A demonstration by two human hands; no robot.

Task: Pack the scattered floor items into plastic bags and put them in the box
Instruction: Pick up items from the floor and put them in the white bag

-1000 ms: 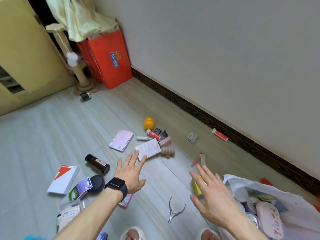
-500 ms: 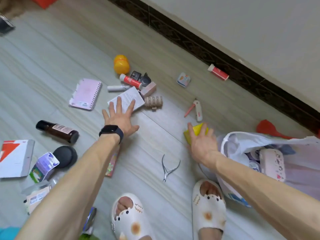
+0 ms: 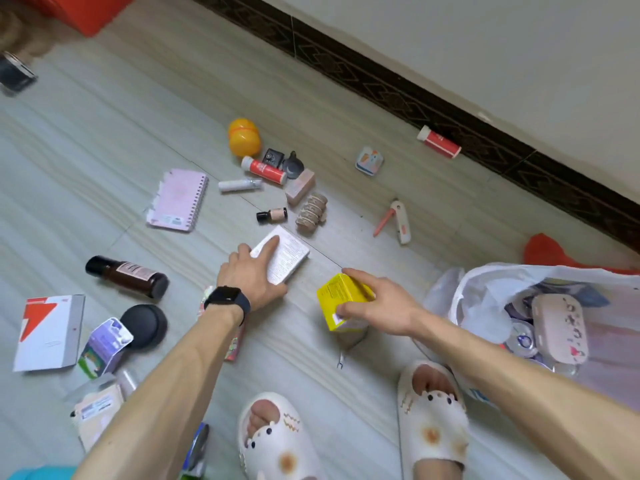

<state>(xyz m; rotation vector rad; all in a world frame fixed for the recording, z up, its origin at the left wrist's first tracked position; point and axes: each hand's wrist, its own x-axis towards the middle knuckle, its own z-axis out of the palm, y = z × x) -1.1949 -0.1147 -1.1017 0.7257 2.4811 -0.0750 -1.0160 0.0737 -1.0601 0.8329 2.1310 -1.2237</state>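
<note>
My left hand (image 3: 254,277), with a black watch on the wrist, grips a white printed box (image 3: 287,258) lying on the floor, index finger laid across its top. My right hand (image 3: 379,303) holds a yellow box (image 3: 337,299) lifted just above the floor, thumb and fingers round it. A white plastic bag (image 3: 485,289) lies open at the right with a pink case (image 3: 559,329) and other small items inside.
Scattered on the floor: a pink spiral notebook (image 3: 178,200), a brown bottle (image 3: 128,277), a yellow egg-shaped capsule (image 3: 243,137), red tubes (image 3: 265,170), a twine spool (image 3: 311,213), a small vial (image 3: 272,215), a white-and-red box (image 3: 48,332), a black round lid (image 3: 143,326). Wall and dark skirting run along the right. My slippered feet (image 3: 277,438) stand below.
My left hand has pulled the white box toward me, uncovering a small vial. My right hand has picked the yellow box up off the floor. The view tilted further down.
</note>
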